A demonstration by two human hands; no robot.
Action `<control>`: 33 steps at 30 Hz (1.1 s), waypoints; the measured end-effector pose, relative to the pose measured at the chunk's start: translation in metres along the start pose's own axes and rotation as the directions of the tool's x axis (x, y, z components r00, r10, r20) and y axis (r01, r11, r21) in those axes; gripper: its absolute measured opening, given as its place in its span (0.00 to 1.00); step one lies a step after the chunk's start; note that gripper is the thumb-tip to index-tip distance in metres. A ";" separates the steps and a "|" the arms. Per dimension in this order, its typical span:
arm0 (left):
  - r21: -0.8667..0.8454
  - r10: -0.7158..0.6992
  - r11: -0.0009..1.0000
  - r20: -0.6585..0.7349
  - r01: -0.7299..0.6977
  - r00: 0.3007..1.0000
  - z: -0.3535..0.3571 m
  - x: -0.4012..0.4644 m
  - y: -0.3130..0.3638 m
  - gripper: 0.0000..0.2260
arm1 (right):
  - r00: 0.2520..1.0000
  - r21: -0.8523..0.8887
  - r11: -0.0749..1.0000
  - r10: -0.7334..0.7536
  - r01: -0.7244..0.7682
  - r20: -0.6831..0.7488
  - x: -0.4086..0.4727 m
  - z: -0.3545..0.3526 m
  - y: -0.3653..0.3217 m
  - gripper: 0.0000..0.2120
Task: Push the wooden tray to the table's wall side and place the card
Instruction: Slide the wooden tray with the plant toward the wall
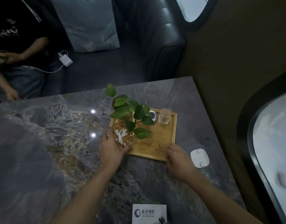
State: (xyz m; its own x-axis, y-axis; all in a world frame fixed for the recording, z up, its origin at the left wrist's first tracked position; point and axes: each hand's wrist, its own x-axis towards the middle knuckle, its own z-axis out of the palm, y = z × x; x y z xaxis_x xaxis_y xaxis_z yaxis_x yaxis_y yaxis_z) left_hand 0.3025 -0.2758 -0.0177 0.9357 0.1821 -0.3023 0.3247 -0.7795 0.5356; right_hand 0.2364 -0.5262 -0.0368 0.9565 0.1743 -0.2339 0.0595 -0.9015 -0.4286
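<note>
A square wooden tray (165,135) lies on the grey marble table (42,143), toward its right side near the wall. On it stand a green leafy plant (131,110) in a glass pot, an amber glass dish (122,135) with white scraps inside, a small clear box (165,116) and a round grey device (152,114). My left hand (110,147) grips the tray's near left corner beside the dish. My right hand (176,154) holds the tray's near right corner. A white card (148,213) with a logo lies at the table's near edge.
A white rounded flat device (199,157) lies on the table just right of the tray. Beyond the table's far edge is a dark sofa with a pale cushion (88,25), a white charger (65,59) and a seated person (14,46). The wall (236,62) runs along the right.
</note>
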 end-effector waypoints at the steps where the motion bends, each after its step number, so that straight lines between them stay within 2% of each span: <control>1: 0.003 0.000 1.000 0.005 0.000 1.000 0.001 0.002 0.003 0.52 | 1.000 0.017 1.000 0.000 0.000 -0.004 0.001 -0.001 0.002 0.07; 5: 0.005 0.024 1.000 0.013 -0.024 1.000 0.004 0.010 0.011 0.51 | 1.000 0.071 0.997 0.000 0.001 -0.021 0.006 -0.007 0.009 0.10; 14: -0.038 0.068 0.997 0.042 -0.066 0.997 0.017 0.029 0.030 0.52 | 0.998 0.112 0.994 0.025 -0.018 -0.066 0.016 -0.013 0.031 0.09; 20: -0.060 0.078 0.995 0.043 -0.075 0.996 0.021 0.034 0.032 0.53 | 0.997 0.142 0.989 -0.018 0.028 -0.069 0.020 -0.015 0.041 0.09; 23: -0.064 0.097 0.993 0.038 -0.094 0.995 0.018 0.033 0.027 0.51 | 0.997 0.169 0.983 -0.069 0.074 -0.036 0.022 -0.017 0.051 0.07; 27: -0.113 0.160 0.981 0.003 -0.159 0.987 0.016 0.022 0.016 0.46 | 0.993 0.274 0.956 -0.094 0.108 -0.065 0.027 -0.028 0.054 0.06; 30: -0.143 0.082 0.986 -0.065 -0.090 0.995 0.021 0.003 0.012 0.41 | 0.988 0.270 0.956 -0.080 0.114 -0.133 0.035 -0.036 0.059 0.06; 33: -0.185 -0.026 0.983 -0.113 0.004 0.993 0.030 -0.017 0.013 0.34 | 0.986 0.136 0.988 -0.054 0.076 -0.157 0.048 -0.043 0.071 0.04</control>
State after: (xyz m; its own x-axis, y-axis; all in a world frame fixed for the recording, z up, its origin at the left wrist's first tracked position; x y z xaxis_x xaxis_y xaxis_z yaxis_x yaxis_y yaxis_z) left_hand 0.2872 -0.3074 -0.0292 0.9366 0.2690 -0.2246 0.3488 -0.6543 0.6710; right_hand 0.2990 -0.5991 -0.0413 0.9848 0.1588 -0.0707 0.0926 -0.8234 -0.5599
